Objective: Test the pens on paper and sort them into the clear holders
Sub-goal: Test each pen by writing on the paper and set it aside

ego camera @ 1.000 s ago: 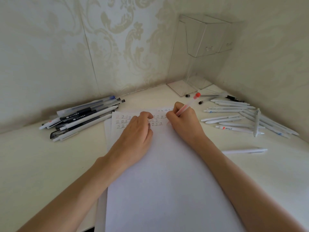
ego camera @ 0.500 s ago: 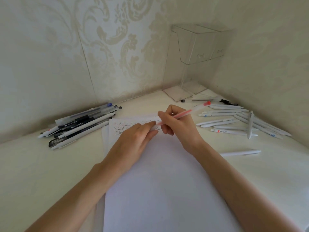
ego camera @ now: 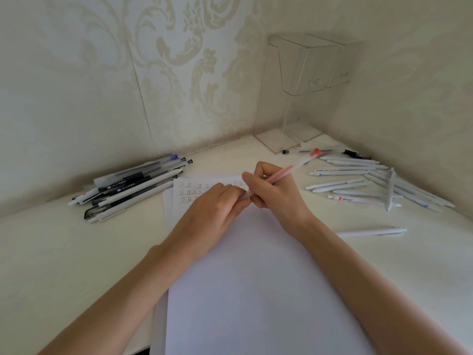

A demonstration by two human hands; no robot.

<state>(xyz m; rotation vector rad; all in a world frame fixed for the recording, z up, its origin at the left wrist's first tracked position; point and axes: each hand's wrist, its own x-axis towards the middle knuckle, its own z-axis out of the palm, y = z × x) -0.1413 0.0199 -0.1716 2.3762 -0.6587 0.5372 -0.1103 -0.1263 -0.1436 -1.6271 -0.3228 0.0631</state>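
Looking down on the cream table (ego camera: 64, 252), we see our right hand (ego camera: 273, 193) curled round the red pen (ego camera: 286, 170) above the paper (ego camera: 256, 278), our left hand (ego camera: 212, 211) meeting its near end, seemingly pinching it. A heap of dark pens (ego camera: 133, 187) lies far left, white pens (ego camera: 371, 187) right, clear holders (ego camera: 307, 73) in the wallpapered corner (ego camera: 194, 62).

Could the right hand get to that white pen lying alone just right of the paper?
Probably yes. The lone white pen lies on the table close by the right arm, with nothing between it and the right hand. That hand grips the red pen, though, so it would likely put that down first.
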